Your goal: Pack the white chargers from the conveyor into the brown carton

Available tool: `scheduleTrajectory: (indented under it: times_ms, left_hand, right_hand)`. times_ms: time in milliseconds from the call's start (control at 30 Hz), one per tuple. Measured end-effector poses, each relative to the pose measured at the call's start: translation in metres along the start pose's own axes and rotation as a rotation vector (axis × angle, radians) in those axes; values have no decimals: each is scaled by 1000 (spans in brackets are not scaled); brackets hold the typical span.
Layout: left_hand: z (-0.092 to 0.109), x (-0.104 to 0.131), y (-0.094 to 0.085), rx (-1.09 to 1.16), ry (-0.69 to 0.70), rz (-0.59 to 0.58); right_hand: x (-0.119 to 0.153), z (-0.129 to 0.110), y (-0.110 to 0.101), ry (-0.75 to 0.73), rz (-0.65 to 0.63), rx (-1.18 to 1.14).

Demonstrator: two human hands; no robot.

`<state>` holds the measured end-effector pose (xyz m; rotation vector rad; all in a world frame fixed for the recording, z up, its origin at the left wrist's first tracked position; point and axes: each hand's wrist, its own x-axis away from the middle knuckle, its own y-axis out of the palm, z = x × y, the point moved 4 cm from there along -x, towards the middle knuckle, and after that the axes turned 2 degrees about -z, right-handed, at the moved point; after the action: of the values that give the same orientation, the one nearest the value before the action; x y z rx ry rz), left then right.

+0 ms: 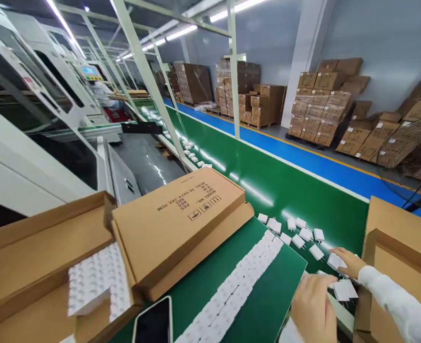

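Note:
My right hand (351, 263) reaches in from the right in a white sleeve, its fingers and thumb closed about a white plug charger (336, 262) on the green conveyor belt. Nearer to me, my left hand (313, 307) is curled beside more chargers (344, 289); what its fingers hold, if anything, is hidden. Several loose white chargers with metal prongs (298, 241) lie scattered beyond the hands. Left of them, two long rows of white chargers (231, 295) stand side by side, packed tight on a green board (267, 286).
A closed carton (181, 214) sits on the board's far left. Beside it, an open carton (46, 228) holds a block of white pieces (97, 278). A phone (155, 321) lies near the bottom edge. Another open carton (403, 267) stands right of my hands. Metal posts (233, 95) rise along the belt.

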<state>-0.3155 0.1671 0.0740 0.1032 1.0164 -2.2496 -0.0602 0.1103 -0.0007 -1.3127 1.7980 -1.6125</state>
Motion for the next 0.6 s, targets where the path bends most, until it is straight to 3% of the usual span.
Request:
scheduleTrajectory:
  times_ms: [133,200,233,333,467,533,600]
  left_hand:
    - [-49,-17,124,-368,88,78]
    - [-65,-23,170,-502,107,-20]
    - [-72,-27,183,-536,90,-91]
    - [-77,-37,190,-542,49,-265]
    - [-66,-49,173,-500,-46,-391]
    - [-58,-61,171,-515,-210,-355]
    - [-51,-74,179,-508,-435,-283]
  right_hand:
    - [-35,31,44,-144,-16,56]
    - [-39,44,49,-225,-9,67]
    - [-40,49,46,-267,-3,62]
    - [-44,65,19,-261,11,-185]
    - [-56,85,-7,72,-138,-875]
    - [-60,88,-10,109,-161,-852]
    - [-65,90,-8,109,-100,-613]
